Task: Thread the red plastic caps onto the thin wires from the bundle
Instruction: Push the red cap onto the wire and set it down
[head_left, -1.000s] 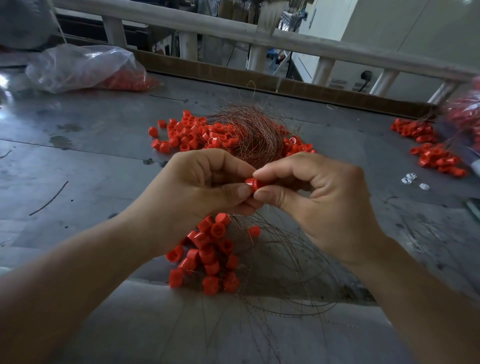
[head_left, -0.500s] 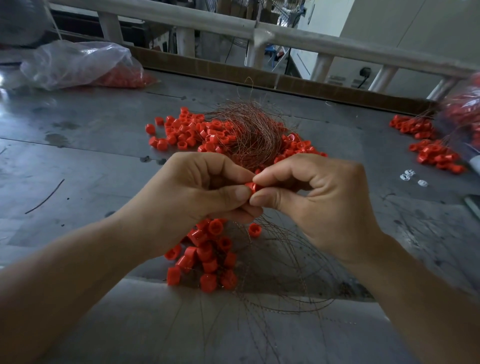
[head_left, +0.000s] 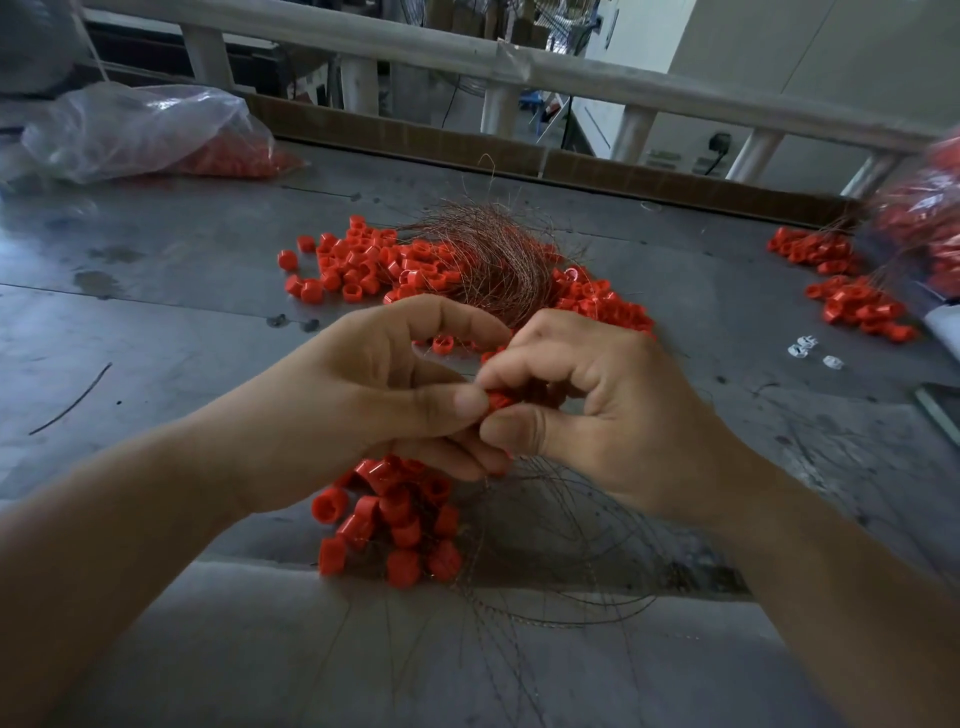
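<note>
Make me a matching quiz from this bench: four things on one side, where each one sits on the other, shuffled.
1 plastic bag
2 wire bundle
3 white clips
4 held cap

A pinched between left hand and right hand
B far left of the table
C right of the hands
D on loose caps beyond the hands

Pairs: 1-B, 2-D, 3-C, 4-A

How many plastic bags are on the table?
2: left bag at the far left of the table; right bag at the right edge, blurred and cut off. Others may be hidden.
</note>
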